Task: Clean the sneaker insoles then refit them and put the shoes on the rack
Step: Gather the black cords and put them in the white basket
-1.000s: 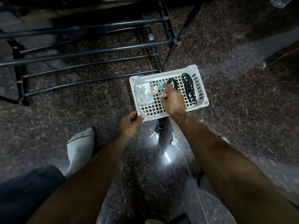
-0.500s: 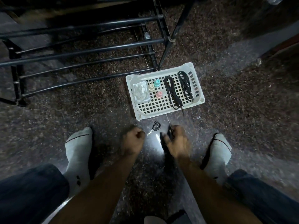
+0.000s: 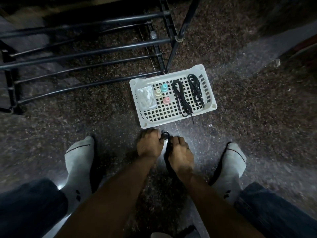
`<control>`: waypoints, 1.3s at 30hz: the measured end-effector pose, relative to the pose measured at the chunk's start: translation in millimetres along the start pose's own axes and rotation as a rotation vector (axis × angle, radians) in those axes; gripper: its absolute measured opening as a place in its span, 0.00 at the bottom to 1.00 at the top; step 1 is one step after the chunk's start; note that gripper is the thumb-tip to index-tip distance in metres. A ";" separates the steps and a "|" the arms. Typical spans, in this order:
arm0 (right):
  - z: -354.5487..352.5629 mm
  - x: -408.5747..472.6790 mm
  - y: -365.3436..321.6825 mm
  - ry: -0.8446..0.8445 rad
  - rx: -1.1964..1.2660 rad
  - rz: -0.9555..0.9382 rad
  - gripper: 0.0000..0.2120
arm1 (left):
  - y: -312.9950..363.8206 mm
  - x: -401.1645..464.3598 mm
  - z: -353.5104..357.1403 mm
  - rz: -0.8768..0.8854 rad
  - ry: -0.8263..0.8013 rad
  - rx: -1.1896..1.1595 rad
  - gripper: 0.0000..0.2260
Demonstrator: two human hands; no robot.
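Note:
No insole is in view. The black metal shoe rack point(image 3: 89, 50) stands at the top left, its bars bare. A white and black shape point(image 3: 160, 235), perhaps a sneaker, peeks in at the bottom edge. My left hand point(image 3: 149, 146) pinches a black-headed key point(image 3: 165, 135) on the floor just in front of the white basket point(image 3: 178, 120). My right hand point(image 3: 181, 152) sits beside it with fingers curled down over the spot where the silver keys lay; they are hidden under it.
The basket holds a clear packet point(image 3: 145, 98), three small coloured bottles point(image 3: 164, 88) and two black laces point(image 3: 181, 98). My socked feet point(image 3: 80, 162) flank both hands on the dark speckled floor. A dark wall edge runs along the right.
Both hands have left the basket and dropped to the keys on the floor in front of it. The left hand has closed on the black key and the right hand has covered the silver keys.

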State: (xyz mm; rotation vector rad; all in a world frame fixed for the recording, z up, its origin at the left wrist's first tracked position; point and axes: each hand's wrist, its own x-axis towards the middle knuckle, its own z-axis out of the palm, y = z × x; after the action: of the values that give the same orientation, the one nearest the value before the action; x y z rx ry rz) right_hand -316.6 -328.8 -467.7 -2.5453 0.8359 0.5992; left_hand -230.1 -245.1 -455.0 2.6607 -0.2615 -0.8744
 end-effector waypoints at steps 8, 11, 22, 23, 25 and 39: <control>-0.9 -6.0 4.3 0.063 0.242 0.132 0.11 | -30.6 -16.5 -5.7 0.133 -0.081 -0.167 0.04; -8.0 -16.8 13.7 0.136 0.333 0.183 0.16 | -40.4 -22.9 -8.8 0.244 -0.081 -0.291 0.05; -1.7 -45.9 28.4 -0.021 0.048 0.050 0.19 | -15.1 -3.2 -43.3 0.409 0.493 -0.223 0.05; -2.1 -44.8 25.5 -0.019 0.048 0.044 0.18 | -13.8 2.3 -45.3 0.384 0.511 -0.182 0.05; -2.4 -42.9 21.8 -0.009 0.044 0.037 0.17 | -13.8 13.1 -47.7 0.333 0.490 -0.091 0.06; -20.0 -9.5 30.4 -0.109 0.588 0.118 0.13 | -39.0 13.8 -36.7 0.257 0.567 -0.104 0.13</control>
State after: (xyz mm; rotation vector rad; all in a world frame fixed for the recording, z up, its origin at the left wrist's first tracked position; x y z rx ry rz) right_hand -337.2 -356.8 -453.3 -1.9283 0.9594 0.4385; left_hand -194.2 -203.4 -448.8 2.5707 -0.3883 -0.0420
